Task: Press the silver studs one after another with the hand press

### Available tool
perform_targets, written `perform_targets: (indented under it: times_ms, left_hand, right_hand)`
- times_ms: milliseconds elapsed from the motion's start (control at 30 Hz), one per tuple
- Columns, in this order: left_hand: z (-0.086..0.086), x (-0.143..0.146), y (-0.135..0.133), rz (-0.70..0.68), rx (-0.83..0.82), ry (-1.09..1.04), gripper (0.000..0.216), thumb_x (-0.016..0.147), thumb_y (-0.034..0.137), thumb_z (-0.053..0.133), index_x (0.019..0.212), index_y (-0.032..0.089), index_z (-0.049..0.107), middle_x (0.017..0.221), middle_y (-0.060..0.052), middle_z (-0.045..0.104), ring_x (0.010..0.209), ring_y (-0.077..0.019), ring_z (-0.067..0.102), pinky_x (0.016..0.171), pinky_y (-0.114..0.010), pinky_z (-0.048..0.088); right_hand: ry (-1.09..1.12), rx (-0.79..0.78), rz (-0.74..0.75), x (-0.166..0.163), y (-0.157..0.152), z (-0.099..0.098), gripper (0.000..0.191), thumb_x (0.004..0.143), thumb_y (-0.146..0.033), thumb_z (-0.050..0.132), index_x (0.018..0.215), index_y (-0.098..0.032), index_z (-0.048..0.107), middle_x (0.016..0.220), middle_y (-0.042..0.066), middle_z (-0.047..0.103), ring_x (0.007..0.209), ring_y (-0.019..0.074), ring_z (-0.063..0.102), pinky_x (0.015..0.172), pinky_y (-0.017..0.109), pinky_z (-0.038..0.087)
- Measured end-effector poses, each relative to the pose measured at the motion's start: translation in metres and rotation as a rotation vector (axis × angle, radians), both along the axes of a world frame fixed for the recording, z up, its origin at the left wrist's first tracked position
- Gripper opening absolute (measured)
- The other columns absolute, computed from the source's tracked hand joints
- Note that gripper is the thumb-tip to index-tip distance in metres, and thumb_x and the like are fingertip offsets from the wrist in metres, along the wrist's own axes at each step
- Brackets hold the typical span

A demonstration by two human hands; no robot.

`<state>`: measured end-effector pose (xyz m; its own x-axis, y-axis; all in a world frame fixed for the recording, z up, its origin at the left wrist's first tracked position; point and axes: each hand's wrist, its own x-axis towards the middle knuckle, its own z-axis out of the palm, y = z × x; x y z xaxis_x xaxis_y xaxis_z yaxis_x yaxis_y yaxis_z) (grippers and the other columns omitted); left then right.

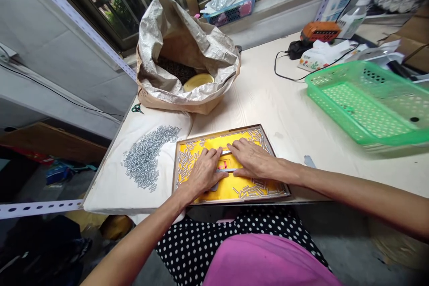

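Your left hand (207,170) and right hand (250,159) hold two pale strips (228,170) between fingers and thumbs, over the yellow-bottomed tray (221,192). Small metal pins (185,163) lie around them

Dressed in a plain magenta-pink cloth top (264,261), broad and rounded at the front, with soft creases. Clad below in a black cloth garment with small round white polka dots (182,241), skirt or trousers hard to tell. Bare along left forearm (144,237) and right forearm (362,194), likewise on left hand (203,172) and right hand (253,159).
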<state>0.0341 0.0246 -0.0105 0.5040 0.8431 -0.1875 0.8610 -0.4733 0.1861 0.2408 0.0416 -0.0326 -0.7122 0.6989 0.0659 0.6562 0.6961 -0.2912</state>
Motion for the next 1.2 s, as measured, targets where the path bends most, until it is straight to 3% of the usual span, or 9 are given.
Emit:
perform_targets:
  times_ms: [233, 400, 567, 700, 767, 867, 967, 1100, 1200]
  left_hand:
    - [-0.003, 0.005, -0.012, 0.092, 0.096, -0.026, 0.025, 0.092, 0.033, 0.065, 0.112, 0.018, 0.064, 0.106, -0.008, 0.066, 0.1, -0.0263, 0.055, 0.086, -0.039, 0.048]
    - [-0.008, 0.008, -0.012, 0.119, 0.124, -0.015, 0.012, 0.091, 0.029, 0.068, 0.096, 0.018, 0.067, 0.097, -0.007, 0.069, 0.095, -0.0245, 0.059, 0.082, -0.037, 0.051]
    - [-0.014, 0.006, -0.015, 0.113, 0.194, -0.023, 0.023, 0.09, 0.03, 0.069, 0.108, 0.017, 0.066, 0.105, -0.009, 0.071, 0.1, -0.0266, 0.062, 0.085, -0.04, 0.056]
    - [-0.026, 0.013, -0.037, 0.082, 0.403, -0.068, 0.037, 0.093, 0.022, 0.063, 0.129, 0.016, 0.058, 0.14, -0.014, 0.059, 0.129, -0.0331, 0.054, 0.105, -0.05, 0.05]
    - [-0.033, 0.021, -0.05, 0.047, 0.42, -0.106, 0.032, 0.095, 0.021, 0.059, 0.127, 0.018, 0.059, 0.144, -0.012, 0.057, 0.135, -0.0344, 0.049, 0.107, -0.053, 0.049]
    - [-0.039, 0.033, -0.065, 0.044, 0.348, -0.2, 0.028, 0.098, 0.025, 0.055, 0.124, 0.017, 0.06, 0.134, -0.012, 0.064, 0.129, -0.0317, 0.056, 0.105, -0.051, 0.051]
    - [-0.039, 0.04, -0.071, 0.055, 0.263, -0.312, 0.028, 0.098, 0.027, 0.056, 0.123, 0.014, 0.06, 0.123, -0.012, 0.069, 0.121, -0.0281, 0.061, 0.107, -0.049, 0.05]
    - [-0.027, 0.035, -0.074, 0.039, 0.216, -0.449, 0.028, 0.098, 0.029, 0.056, 0.122, 0.015, 0.061, 0.122, -0.011, 0.068, 0.119, -0.0252, 0.062, 0.107, -0.046, 0.05]
    - [-0.014, 0.015, -0.073, 0.185, 0.293, -0.449, 0.022, 0.099, 0.03, 0.054, 0.112, 0.017, 0.066, 0.115, -0.011, 0.068, 0.109, -0.0237, 0.064, 0.096, -0.042, 0.055]
  right_hand:
    - [0.056, 0.05, 0.028, -0.006, 0.0, -0.015, 0.013, 0.097, -0.025, 0.054, 0.097, -0.015, 0.062, 0.096, 0.011, 0.064, 0.088, 0.0239, 0.053, 0.075, 0.036, 0.042]
    - [0.117, 0.085, 0.039, -0.013, 0.001, -0.037, 0.015, 0.098, -0.016, 0.049, 0.091, -0.017, 0.062, 0.089, 0.007, 0.063, 0.083, 0.0209, 0.052, 0.072, 0.033, 0.04]
    - [0.065, 0.04, 0.027, -0.007, 0.007, -0.023, 0.011, 0.094, -0.024, 0.061, 0.1, -0.016, 0.064, 0.098, 0.01, 0.064, 0.091, 0.0241, 0.054, 0.077, 0.035, 0.043]
    - [0.017, -0.079, 0.119, 0.011, 0.031, -0.004, 0.058, 0.08, -0.051, 0.076, 0.119, -0.011, 0.062, 0.113, 0.016, 0.063, 0.1, 0.029, 0.055, 0.084, 0.039, 0.045]
    - [0.036, -0.12, 0.162, 0.017, 0.043, -0.002, 0.041, 0.092, -0.046, 0.063, 0.118, -0.013, 0.063, 0.112, 0.015, 0.064, 0.1, 0.026, 0.056, 0.086, 0.037, 0.044]
    - [0.037, -0.009, 0.118, 0.013, 0.054, -0.009, 0.022, 0.099, -0.027, 0.049, 0.108, -0.016, 0.067, 0.106, 0.013, 0.065, 0.097, 0.0241, 0.054, 0.082, 0.035, 0.041]
    - [-0.02, 0.114, 0.055, 0.001, 0.06, -0.016, 0.022, 0.099, -0.018, 0.044, 0.095, -0.016, 0.066, 0.096, 0.012, 0.065, 0.09, 0.0238, 0.051, 0.074, 0.034, 0.038]
    - [0.009, 0.165, -0.046, -0.007, 0.055, -0.01, 0.025, 0.1, -0.016, 0.039, 0.094, -0.017, 0.063, 0.095, 0.011, 0.064, 0.088, 0.0228, 0.051, 0.073, 0.032, 0.038]
    - [0.107, 0.106, -0.045, -0.004, 0.032, -0.003, 0.021, 0.102, -0.023, 0.042, 0.093, -0.017, 0.06, 0.098, 0.01, 0.063, 0.09, 0.0215, 0.053, 0.074, 0.032, 0.039]
